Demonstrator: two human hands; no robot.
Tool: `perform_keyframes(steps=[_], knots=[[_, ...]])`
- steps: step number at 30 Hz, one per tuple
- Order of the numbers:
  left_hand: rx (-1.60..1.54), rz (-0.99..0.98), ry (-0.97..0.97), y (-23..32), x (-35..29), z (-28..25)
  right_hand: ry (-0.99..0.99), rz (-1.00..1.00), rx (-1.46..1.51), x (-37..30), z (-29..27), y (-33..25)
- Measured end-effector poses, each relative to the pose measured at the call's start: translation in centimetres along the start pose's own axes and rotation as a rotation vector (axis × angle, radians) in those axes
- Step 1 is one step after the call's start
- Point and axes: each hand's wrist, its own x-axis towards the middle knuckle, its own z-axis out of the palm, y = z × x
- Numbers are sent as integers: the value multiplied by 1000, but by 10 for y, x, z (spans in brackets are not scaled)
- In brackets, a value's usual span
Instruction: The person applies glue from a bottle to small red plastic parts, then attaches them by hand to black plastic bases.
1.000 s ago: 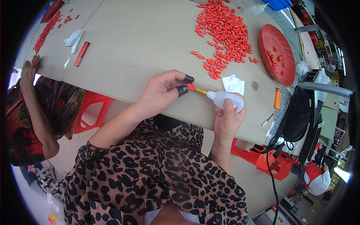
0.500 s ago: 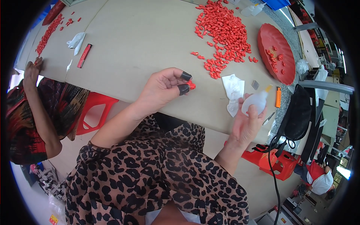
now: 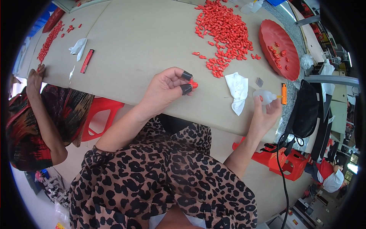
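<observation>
My left hand point(image 3: 166, 89) pinches a small glossy red peanut-shaped piece point(image 3: 193, 84) between thumb and forefinger, both tips wrapped in black. At the right, my right hand point(image 3: 267, 116) has its thumb and fingers around a white translucent squeeze bottle point(image 3: 264, 96). This bottle is tipped on its side, its yellow nozzle towards the right, low over the table or touching it; I cannot tell which. A crumpled white tissue point(image 3: 237, 91) lies left of the bottle. Beyond my hands spreads a heap of similar red pieces point(image 3: 223, 30).
A red scalloped tray point(image 3: 263, 38) holds several red pieces. Near the bottle are an orange lighter point(image 3: 284, 93) and a small grey block point(image 3: 259, 81). A black bag point(image 3: 305, 110) hangs at the right edge. At the left, another person's hand point(image 3: 35, 80) works by a red row.
My right hand has moved to the right, and the bottle has turned from nozzle-up onto its side. My left hand still pinches the red piece, almost unmoved.
</observation>
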Motion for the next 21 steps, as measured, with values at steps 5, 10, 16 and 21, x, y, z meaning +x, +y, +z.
perform_keyframes(steps=[5,10,16,21], knots=[[24,-8,5,1,-1,1,-178,-134,-77,-29,9,-39],[46,7,11,-1,0,1,-359,-516,-537,-19,35,-41],[61,14,43,1,-3,4,-806,-297,97,-41,30,-64],[60,84,-4,-2,-8,9,-925,568,710,-62,45,-69]])
